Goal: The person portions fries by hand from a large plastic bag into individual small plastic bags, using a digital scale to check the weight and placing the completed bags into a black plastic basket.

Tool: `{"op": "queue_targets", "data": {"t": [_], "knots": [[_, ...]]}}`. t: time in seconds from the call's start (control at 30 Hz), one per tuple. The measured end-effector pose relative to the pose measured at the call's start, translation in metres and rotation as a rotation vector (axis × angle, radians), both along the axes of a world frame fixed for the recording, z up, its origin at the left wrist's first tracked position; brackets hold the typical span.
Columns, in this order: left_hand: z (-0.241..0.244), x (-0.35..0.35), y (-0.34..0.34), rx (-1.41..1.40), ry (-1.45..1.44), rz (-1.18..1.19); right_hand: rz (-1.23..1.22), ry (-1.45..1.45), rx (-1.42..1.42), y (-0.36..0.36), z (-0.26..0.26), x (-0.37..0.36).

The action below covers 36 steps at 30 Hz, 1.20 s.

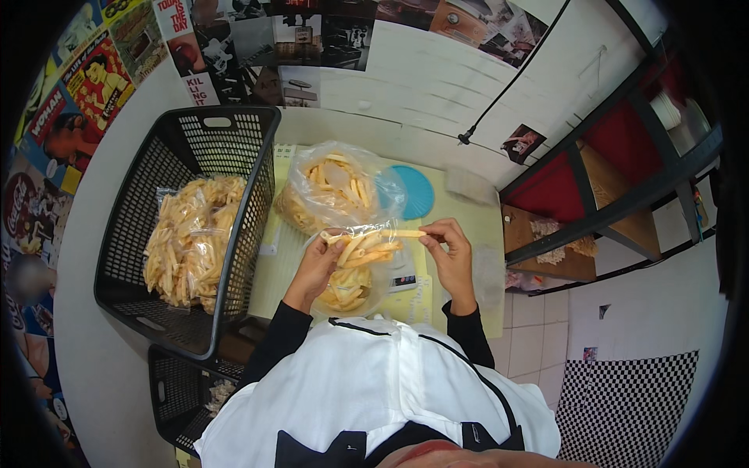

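Note:
My left hand (319, 266) grips a small clear plastic bag (367, 248) partly filled with pale yellow stick snacks. Between the fingertips of my right hand (449, 251) is one snack stick (409, 233), its left end at the mouth of the bag. Below the bag stands a round tub (345, 289) holding more sticks, partly covered by my left hand and the bag. Just beyond my hands, a large clear plastic bag (336, 187) full of the same sticks lies open. To the tub's right, a digital scale (402, 283) is partly in view.
At left, a black plastic basket (266, 175) holds several filled snack bags (196, 240). A blue round lid (418, 190) lies behind the large bag on the yellow tabletop (462, 231). A folded cloth (471, 186) rests by the wall. Shelves (620, 216) stand at right; a cable plug (465, 137) hangs above.

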<state>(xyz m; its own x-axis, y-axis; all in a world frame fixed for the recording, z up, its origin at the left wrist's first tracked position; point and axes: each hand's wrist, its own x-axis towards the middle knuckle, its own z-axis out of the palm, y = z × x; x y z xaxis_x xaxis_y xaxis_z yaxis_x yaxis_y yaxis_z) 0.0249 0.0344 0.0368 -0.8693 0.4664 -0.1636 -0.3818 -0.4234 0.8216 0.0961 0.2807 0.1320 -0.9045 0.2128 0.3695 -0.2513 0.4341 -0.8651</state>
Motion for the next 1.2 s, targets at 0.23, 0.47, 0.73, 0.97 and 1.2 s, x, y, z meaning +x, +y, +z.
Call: {"op": "queue_targets", "data": {"t": [0.23, 0.47, 0.73, 0.97, 1.2], "knots": [[0.020, -0.001, -0.003, 0.042, -0.033, -0.017, -0.043, 0.031, -0.227, -0.011, -0.028, -0.013], [0.000, -0.007, -0.001, 0.054, 0.002, -0.068, -0.061, -0.041, -0.151, -0.031, -0.035, -0.021], [-0.011, -0.007, -0.006, 0.086, -0.113, -0.048, 0.056, -0.072, 0.032, -0.039, -0.028, -0.029], [-0.012, -0.009, -0.007, 0.177, -0.127, -0.038, 0.088, -0.016, 0.266, -0.039, -0.020, -0.028], [-0.013, -0.005, -0.013, -0.015, 0.061, -0.019, 0.058, -0.170, -0.251, -0.013, -0.032, -0.020]]}}
